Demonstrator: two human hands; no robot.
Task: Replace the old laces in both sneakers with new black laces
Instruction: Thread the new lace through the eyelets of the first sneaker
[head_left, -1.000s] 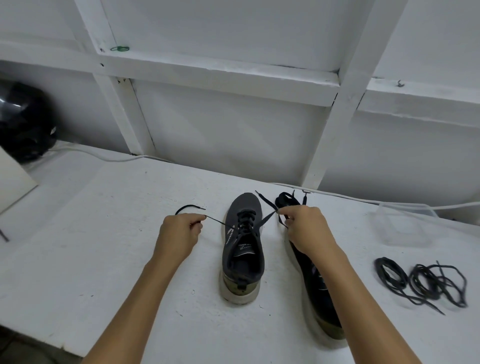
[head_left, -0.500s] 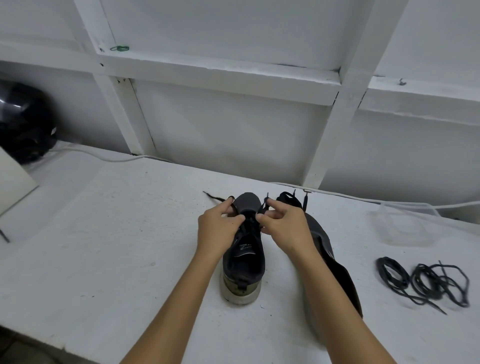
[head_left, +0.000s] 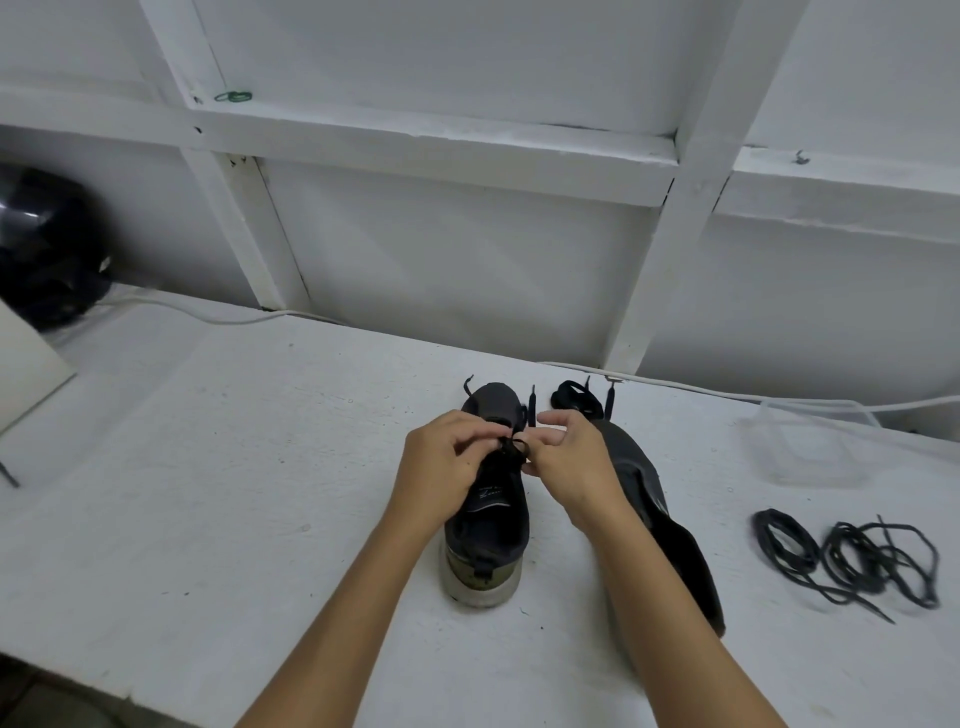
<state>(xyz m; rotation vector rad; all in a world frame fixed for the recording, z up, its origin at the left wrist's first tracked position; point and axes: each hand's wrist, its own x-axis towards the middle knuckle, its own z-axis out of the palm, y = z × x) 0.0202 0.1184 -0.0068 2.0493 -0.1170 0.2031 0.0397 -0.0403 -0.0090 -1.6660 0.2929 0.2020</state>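
Left hand (head_left: 441, 462) and right hand (head_left: 569, 457) pinching lace (head_left: 511, 446) over sneaker (head_left: 488, 535) — knot partly hidden by fingers, second sneaker (head_left: 670, 535) behind right forearm, clear tub (head_left: 810, 447) contents indistinct.

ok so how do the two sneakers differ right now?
The left sneaker stands upright on its sole, heel toward the camera; the right sneaker lies tipped on its side. Both the left hand and the right hand pinch the lace over the left sneaker's tongue; nobody touches the right sneaker, which the right forearm partly hides. Both are dark and sit on the white table.
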